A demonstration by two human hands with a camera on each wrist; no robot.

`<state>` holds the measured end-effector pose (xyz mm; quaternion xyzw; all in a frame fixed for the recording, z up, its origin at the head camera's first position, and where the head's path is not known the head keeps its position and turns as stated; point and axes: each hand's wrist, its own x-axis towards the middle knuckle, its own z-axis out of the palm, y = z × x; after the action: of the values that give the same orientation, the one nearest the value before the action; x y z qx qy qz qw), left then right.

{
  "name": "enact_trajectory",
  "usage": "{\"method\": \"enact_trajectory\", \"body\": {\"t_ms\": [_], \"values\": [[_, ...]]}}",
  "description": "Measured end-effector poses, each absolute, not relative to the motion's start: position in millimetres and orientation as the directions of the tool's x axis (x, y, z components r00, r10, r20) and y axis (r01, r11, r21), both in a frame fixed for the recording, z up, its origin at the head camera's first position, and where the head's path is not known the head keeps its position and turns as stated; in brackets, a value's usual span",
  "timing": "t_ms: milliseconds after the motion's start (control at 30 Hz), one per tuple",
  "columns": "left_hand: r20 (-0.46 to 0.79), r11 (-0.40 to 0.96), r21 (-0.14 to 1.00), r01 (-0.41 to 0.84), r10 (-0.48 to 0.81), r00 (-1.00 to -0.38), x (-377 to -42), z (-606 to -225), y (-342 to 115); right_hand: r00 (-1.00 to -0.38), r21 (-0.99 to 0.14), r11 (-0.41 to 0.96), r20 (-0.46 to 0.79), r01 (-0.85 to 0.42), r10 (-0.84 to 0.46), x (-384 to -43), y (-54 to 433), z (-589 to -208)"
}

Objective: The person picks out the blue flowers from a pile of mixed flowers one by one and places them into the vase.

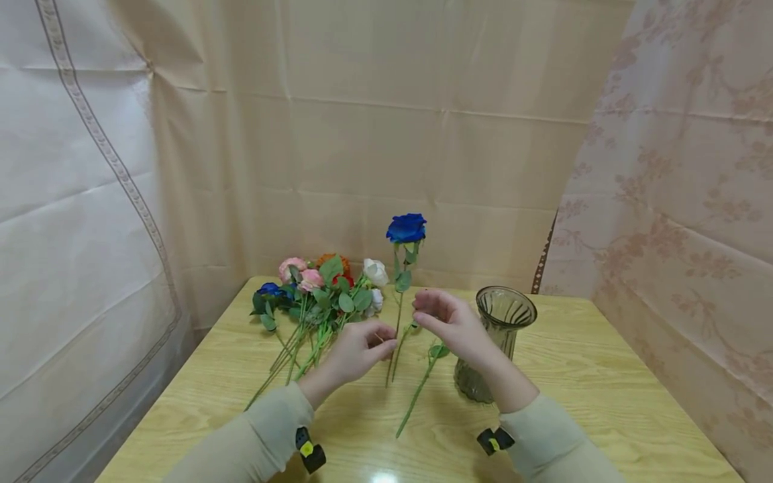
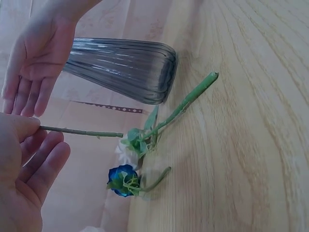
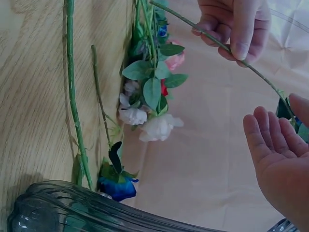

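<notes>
Wood-grain table (image 1: 574, 376): we list blue rose (image 1: 406, 229), bloom at one o'clock from left hand (image 1: 357, 347) pinching its stem (image 1: 399, 310); right hand (image 1: 453, 330) loosely extended, empty. Step, we judge: upright holding; next calls for right-hand support.

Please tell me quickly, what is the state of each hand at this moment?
Left hand: closed, holding the upright blue rose by its stem.
Right hand: open, holding nothing.

Flower pile (image 1: 331, 295) left on table (image 1: 574, 376), vase (image 1: 502, 335) right, held flower (image 1: 406, 229) and lying stem (image 1: 417, 395) between (curtain (image 1: 362, 134) beyond the far edge)
</notes>
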<state>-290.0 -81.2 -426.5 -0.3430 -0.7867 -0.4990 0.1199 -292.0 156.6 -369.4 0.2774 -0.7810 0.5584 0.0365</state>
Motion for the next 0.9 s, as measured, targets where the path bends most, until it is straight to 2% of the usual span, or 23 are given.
{"method": "enact_trajectory", "body": {"t_ms": [533,900], "values": [[0.460,0.281,0.736,0.616,0.459,-0.760,-284,-425,-69,-0.838,-0.844,0.226,0.377,-0.487,-0.395,-299,149,-375],[0.453,0.295,0.717,0.631,0.490,-0.744,-282,-429,-66,-0.836,-0.845,0.231,0.365,-0.482,-0.410,-296,148,-377]]}}
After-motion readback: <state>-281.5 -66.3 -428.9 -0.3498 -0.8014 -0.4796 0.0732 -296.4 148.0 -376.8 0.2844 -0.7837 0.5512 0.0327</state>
